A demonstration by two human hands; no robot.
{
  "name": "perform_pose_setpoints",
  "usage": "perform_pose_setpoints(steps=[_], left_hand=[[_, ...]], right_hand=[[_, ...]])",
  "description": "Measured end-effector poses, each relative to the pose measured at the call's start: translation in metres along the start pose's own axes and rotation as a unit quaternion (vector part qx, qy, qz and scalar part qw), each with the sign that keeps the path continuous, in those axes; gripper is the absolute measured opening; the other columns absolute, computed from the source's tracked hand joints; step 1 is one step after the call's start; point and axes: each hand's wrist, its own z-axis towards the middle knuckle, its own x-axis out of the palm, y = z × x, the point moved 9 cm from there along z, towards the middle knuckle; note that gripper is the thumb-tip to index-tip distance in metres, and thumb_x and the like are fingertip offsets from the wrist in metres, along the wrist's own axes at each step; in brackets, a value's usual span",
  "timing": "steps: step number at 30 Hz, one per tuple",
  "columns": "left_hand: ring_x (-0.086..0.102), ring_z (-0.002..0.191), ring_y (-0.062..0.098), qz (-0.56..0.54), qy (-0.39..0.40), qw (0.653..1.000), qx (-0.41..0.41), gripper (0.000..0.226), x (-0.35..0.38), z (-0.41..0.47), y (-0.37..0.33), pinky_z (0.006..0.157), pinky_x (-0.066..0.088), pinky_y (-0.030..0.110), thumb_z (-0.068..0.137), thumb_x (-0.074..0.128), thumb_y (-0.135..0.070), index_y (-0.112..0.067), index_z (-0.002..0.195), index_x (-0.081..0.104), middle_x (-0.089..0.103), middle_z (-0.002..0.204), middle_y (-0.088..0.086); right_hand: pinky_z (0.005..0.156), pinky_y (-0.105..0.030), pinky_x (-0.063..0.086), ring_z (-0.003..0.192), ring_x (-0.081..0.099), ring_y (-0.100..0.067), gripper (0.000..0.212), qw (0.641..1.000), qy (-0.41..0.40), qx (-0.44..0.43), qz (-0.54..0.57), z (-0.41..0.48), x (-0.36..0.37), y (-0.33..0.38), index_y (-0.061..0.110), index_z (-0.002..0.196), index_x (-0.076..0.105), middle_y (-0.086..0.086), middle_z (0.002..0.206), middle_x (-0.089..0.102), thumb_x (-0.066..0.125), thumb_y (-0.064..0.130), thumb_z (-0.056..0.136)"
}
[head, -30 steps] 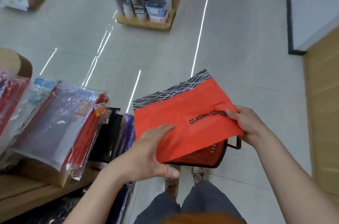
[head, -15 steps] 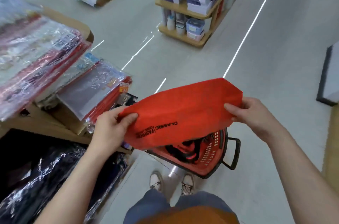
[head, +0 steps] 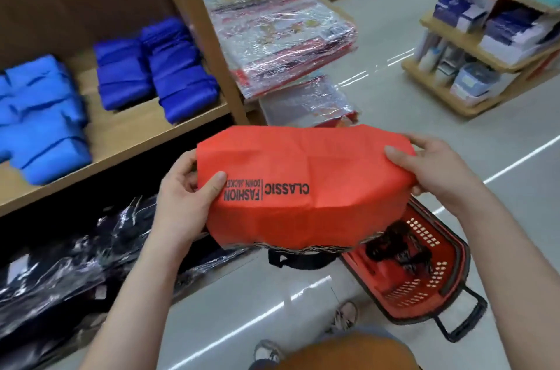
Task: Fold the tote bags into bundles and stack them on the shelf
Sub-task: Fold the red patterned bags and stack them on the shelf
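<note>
I hold a folded orange-red tote bag (head: 306,181) flat in front of me, its black print upside down and a black handle hanging below it. My left hand (head: 185,196) pinches its left end, thumb on top. My right hand (head: 424,163) grips its right end. To the left is the wooden shelf (head: 133,130), where folded blue bundles (head: 154,69) lie in stacks, lighter blue ones (head: 39,118) further left.
A red shopping basket (head: 424,272) with dark items stands on the floor under the bag. Plastic-wrapped packs (head: 281,36) lean beside the shelf post. Black wrapped goods (head: 60,263) fill the lower shelf. Another display rack (head: 485,42) stands across the aisle.
The view has swung left toward the shelf with the blue bundles. The bag has been folded narrower and turned over lengthwise between both hands, which moved to its two ends.
</note>
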Motion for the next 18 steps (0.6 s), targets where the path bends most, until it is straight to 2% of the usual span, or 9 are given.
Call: perform_pose_setpoints(steps=[3, 6, 8, 9, 11, 12, 14, 16, 18], left_hand=[[0.066, 0.078, 0.010, 0.035, -0.062, 0.997, 0.025, 0.056, -0.079, -0.020, -0.002, 0.074, 0.053, 0.026, 0.086, 0.065, 0.004, -0.031, 0.127, 0.053, 0.073, 0.095, 0.001], [0.066, 0.077, 0.011, 0.032, -0.116, 0.992, 0.027, 0.069, -0.156, -0.051, -0.001, 0.073, 0.055, 0.024, 0.087, 0.058, 0.013, -0.033, 0.136, 0.044, 0.073, 0.097, 0.003], [0.067, 0.076, 0.007, 0.039, -0.164, 0.985, 0.023, 0.068, -0.210, -0.072, 0.000, 0.073, 0.055, 0.022, 0.087, 0.058, 0.013, -0.029, 0.138, 0.043, 0.073, 0.098, 0.001], [0.066, 0.074, 0.004, 0.048, -0.192, 0.980, 0.018, 0.066, -0.238, -0.083, 0.000, 0.071, 0.055, 0.021, 0.086, 0.060, 0.013, -0.026, 0.138, 0.044, 0.072, 0.098, 0.001], [0.065, 0.071, 0.003, 0.055, -0.248, 0.967, 0.009, 0.060, -0.292, -0.109, 0.001, 0.068, 0.055, 0.020, 0.084, 0.063, 0.011, -0.024, 0.132, 0.051, 0.072, 0.095, -0.002], [0.065, 0.071, 0.002, 0.055, -0.271, 0.961, 0.005, 0.054, -0.317, -0.123, 0.002, 0.068, 0.056, 0.020, 0.085, 0.064, 0.009, -0.023, 0.127, 0.055, 0.072, 0.092, -0.005], [0.063, 0.067, -0.002, 0.060, -0.316, 0.947, -0.004, 0.031, -0.362, -0.156, 0.005, 0.064, 0.053, 0.013, 0.090, 0.063, -0.001, -0.018, 0.116, 0.061, 0.072, 0.080, -0.012], [0.059, 0.063, -0.005, 0.089, -0.361, 0.928, -0.011, 0.012, -0.405, -0.192, 0.010, 0.061, 0.047, 0.007, 0.093, 0.062, -0.011, -0.021, 0.097, 0.068, 0.070, 0.069, -0.018], [0.057, 0.062, -0.004, 0.123, -0.409, 0.904, -0.008, 0.022, -0.440, -0.228, 0.009, 0.062, 0.046, 0.008, 0.090, 0.066, -0.012, -0.030, 0.080, 0.072, 0.068, 0.065, -0.020]], right_hand=[[0.034, -0.014, 0.030, 0.041, 0.052, 0.000, 0.029, 0.991, 0.131, 0.011, -0.001, -0.012, 0.079, 0.024, 0.016, 0.113, 0.066, 0.009, 0.064, 0.068, 0.070, 0.011, 0.085], [0.037, -0.014, 0.038, 0.047, 0.059, -0.005, 0.031, 0.978, 0.205, 0.021, 0.036, -0.028, 0.151, 0.050, 0.009, 0.116, 0.064, -0.003, 0.077, 0.071, 0.064, 0.005, 0.086], [0.037, -0.013, 0.037, 0.044, 0.054, -0.004, 0.026, 0.970, 0.240, 0.011, 0.030, -0.037, 0.198, 0.072, 0.005, 0.114, 0.066, 0.001, 0.069, 0.066, 0.061, 0.008, 0.088], [0.043, -0.015, 0.040, 0.045, 0.051, -0.005, 0.029, 0.965, 0.261, 0.000, 0.021, -0.044, 0.223, 0.084, 0.005, 0.111, 0.068, 0.002, 0.064, 0.063, 0.064, 0.016, 0.085], [0.067, -0.026, 0.045, 0.064, 0.056, -0.012, 0.038, 0.954, 0.299, -0.021, 0.013, -0.060, 0.273, 0.112, 0.016, 0.101, 0.075, -0.001, 0.074, 0.066, 0.071, 0.037, 0.070], [0.072, -0.031, 0.045, 0.073, 0.057, -0.016, 0.035, 0.948, 0.317, -0.035, 0.011, -0.071, 0.297, 0.126, 0.022, 0.095, 0.077, -0.002, 0.081, 0.067, 0.072, 0.043, 0.067], [0.058, -0.024, 0.048, 0.066, 0.057, -0.012, 0.019, 0.929, 0.364, -0.061, -0.008, -0.091, 0.348, 0.150, 0.028, 0.083, 0.078, 0.003, 0.075, 0.065, 0.066, 0.042, 0.078], [0.049, -0.019, 0.051, 0.058, 0.056, -0.008, 0.028, 0.914, 0.396, -0.083, -0.022, -0.107, 0.396, 0.169, 0.024, 0.075, 0.075, 0.004, 0.070, 0.061, 0.057, 0.037, 0.092], [0.056, -0.024, 0.058, 0.062, 0.058, -0.011, 0.034, 0.900, 0.423, -0.101, -0.025, -0.127, 0.443, 0.188, 0.018, 0.075, 0.069, 0.001, 0.072, 0.060, 0.053, 0.038, 0.096]])
